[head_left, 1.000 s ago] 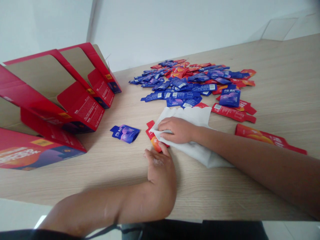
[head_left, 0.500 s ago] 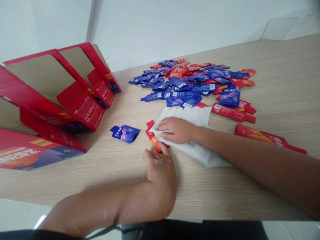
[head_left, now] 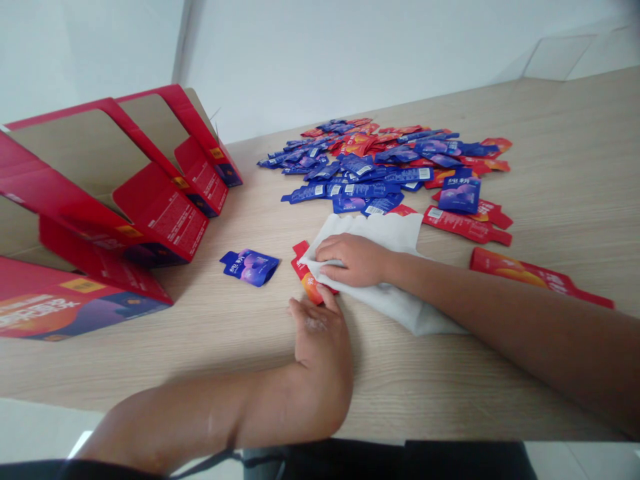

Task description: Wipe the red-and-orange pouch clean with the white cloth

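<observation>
The left hand (head_left: 323,340), fingers loosely parted, touches the near end of a red packet (head_left: 311,285) on the table (head_left: 415,393). Just beyond, the right hand's (head_left: 357,260) fingers clutch a white cloth (head_left: 385,230) partly covering it. Farther back lies a packet pile (head_left: 370,168).

You face glossy, plastic-looking packets (head_left: 309,283), a matt, creased cloth (head_left: 383,232), a smooth wood-grain table (head_left: 430,393) and cardboard boxes (head_left: 173,217), slick outside and matt within

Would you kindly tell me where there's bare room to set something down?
Bare tabletop lies right of the pouch pile, beyond the lone red pouch; a smaller patch separates the lone blue pouch from the cartons. The pile, white cloth, left hand and right hand crowd the middle.
</observation>
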Available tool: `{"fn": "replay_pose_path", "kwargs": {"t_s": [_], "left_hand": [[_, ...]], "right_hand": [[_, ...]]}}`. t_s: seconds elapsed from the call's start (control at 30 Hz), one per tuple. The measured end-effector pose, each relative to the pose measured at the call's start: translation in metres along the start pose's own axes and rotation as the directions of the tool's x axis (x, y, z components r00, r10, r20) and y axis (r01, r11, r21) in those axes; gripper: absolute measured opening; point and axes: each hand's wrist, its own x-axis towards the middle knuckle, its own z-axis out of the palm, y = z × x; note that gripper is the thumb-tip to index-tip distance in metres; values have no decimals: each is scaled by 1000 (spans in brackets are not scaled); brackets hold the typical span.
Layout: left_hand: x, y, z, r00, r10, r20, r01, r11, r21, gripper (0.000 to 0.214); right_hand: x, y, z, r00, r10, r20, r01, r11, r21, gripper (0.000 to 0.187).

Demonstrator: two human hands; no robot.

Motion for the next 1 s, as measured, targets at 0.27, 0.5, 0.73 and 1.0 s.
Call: {"fn": "replay_pose_path", "kwargs": {"t_s": [0.27,0.5,0.73,1.0], "left_hand": [[1,0,0,1000,0,3,0,1000,-8,51],[1,1,-3,1000,4,0,-4,999,52,51],[0,0,-2,1000,28,6,-29,994,103,52],[1,0,4,1000,20,-3,-19,996,83,52]], "right_hand": [[0,-1,-1,1000,1,3,-1,1000,-5,17],[0,0,0,1000,-1,2,1,1000,-2,17],[0,0,-1,1000,2,4,-2,1000,-12,17],[0,-1,-1,1000,10,6,-10,1000,16,16]]}}
